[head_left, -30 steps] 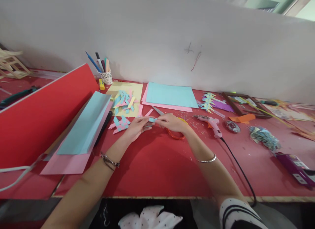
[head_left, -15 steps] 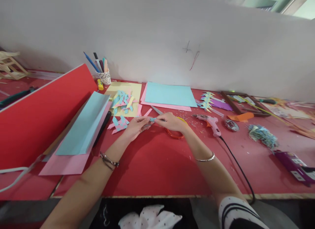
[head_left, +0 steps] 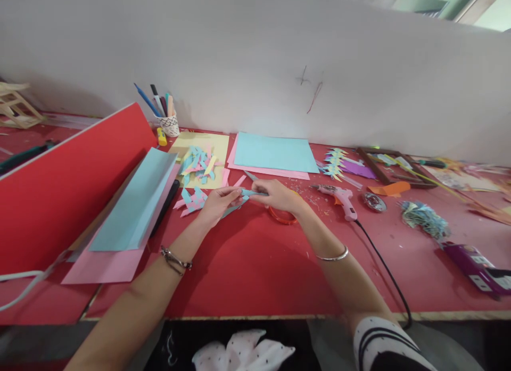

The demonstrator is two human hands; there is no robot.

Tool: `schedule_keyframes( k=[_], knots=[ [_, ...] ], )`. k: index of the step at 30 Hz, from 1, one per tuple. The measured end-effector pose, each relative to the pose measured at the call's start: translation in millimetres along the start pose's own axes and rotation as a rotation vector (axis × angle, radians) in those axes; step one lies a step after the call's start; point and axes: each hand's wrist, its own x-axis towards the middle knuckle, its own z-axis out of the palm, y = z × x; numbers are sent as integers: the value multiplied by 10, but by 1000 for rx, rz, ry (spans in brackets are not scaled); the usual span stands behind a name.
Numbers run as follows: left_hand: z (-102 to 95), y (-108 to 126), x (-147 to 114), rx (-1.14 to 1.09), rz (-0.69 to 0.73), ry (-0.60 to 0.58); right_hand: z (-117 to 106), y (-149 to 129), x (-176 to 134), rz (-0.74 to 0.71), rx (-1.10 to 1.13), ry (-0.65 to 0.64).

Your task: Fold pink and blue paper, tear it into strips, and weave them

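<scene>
Both hands meet over the middle of the red table, pinching one blue paper strip (head_left: 248, 192) between them. My left hand (head_left: 221, 202) has thumb and fingers closed on its left end; a loose part of the strip hangs below the fingers. My right hand (head_left: 276, 194) is closed on the other end, partly hiding it. Scissors (head_left: 282, 216) with a red-orange and yellow handle lie under and behind my right hand, blade tip pointing back left. Left of my left hand rests a small pile of woven pink and blue paper strips (head_left: 194, 202).
Blue and pink sheets (head_left: 275, 153) lie behind the hands, a heap of folded strips (head_left: 198, 164) at back left. To the right are a pink glue gun (head_left: 344, 199) with a black cord and a purple device (head_left: 475, 267). A red board (head_left: 80, 184) leans at left.
The blue strip between my hands shows more of its length now, with a loose part hanging lower by my left hand. The hands have barely shifted.
</scene>
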Motion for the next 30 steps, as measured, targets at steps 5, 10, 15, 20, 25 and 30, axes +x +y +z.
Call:
schedule_keyframes(
  k=[5, 10, 15, 20, 25, 30],
  knots=[
    [-2, 9, 18, 6, 3, 37, -22, 35, -15, -3, 70, 70],
    [-33, 6, 36, 25, -9, 78, -91, -45, -31, 25, 39, -6],
    [-71, -7, 49, 11, 13, 107, -172, -88, -69, 63, -4, 21],
    [-73, -24, 72, -35, 50, 105, -226, -49, -107, 61, 2, 38],
    [-81, -21, 96, -91, 60, 139, -298, -31, -126, 56, -3, 75],
    [-97, 8, 92, -148, 57, 184, -375, -10, -173, 139, -4, 190]
  ],
)
